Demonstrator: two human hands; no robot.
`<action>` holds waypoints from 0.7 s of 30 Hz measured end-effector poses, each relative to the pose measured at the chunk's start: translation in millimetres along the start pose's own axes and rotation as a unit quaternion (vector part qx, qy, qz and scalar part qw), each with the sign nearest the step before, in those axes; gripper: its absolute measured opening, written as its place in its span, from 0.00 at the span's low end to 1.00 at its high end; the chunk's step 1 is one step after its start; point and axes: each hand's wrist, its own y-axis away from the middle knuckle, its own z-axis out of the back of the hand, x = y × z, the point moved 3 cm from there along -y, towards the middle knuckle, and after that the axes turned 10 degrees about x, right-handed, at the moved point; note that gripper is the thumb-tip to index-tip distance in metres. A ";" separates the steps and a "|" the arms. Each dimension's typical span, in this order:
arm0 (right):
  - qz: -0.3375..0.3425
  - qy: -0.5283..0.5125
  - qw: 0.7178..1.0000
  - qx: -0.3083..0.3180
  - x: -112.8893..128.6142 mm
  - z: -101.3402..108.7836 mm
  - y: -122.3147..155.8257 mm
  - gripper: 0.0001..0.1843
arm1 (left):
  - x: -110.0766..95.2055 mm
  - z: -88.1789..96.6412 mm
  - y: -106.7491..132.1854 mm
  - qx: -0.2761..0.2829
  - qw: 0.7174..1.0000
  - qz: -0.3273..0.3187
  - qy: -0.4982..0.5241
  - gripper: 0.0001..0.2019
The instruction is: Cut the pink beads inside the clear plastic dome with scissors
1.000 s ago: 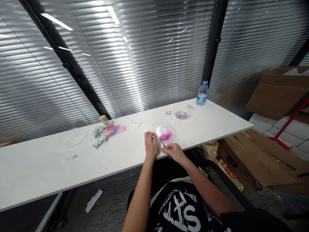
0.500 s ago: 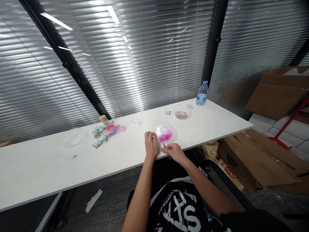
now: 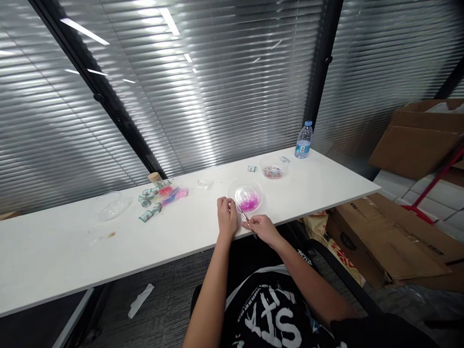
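My right hand (image 3: 266, 228) is closed on a pair of copper-coloured scissors (image 3: 246, 220), whose blades point up and left toward my other hand. My left hand (image 3: 227, 216) is pinched closed at the near left rim of a clear plastic bowl; whatever its fingertips hold is too small to make out. Inside that clear bowl (image 3: 260, 190) lie bright magenta pieces (image 3: 249, 202), gathered toward the near side. Both hands are above the near edge of the white table (image 3: 195, 232).
Behind the bowl stands another clear bowl (image 3: 286, 169) with multicoloured bits, then a water bottle (image 3: 303, 141). Left of my hands lie small green-and-white packets (image 3: 146, 216), coloured bundles (image 3: 177, 195) and a clear lid-like dish (image 3: 112, 207). Cardboard boxes (image 3: 395, 241) crowd the floor at right.
The scissors in my right hand have shifted very slightly in angle. My left hand and the bowls stay where they were.
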 end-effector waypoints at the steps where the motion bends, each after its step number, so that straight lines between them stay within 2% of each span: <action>1: -0.001 -0.001 1.000 0.000 0.2 0.0 0.2 0.25 | -0.1 -0.1 -0.1 0.000 1.000 0.000 -0.001 0.07; 15: -0.004 0.023 1.000 -0.011 -0.2 -1.6 0.4 0.27 | 0.8 -1.2 -0.8 -0.003 1.000 0.007 -0.020 0.06; 21: -0.017 -0.022 1.000 -0.002 -2.2 -1.7 1.2 0.26 | -1.3 0.0 -0.8 -0.011 0.999 0.011 -0.038 0.07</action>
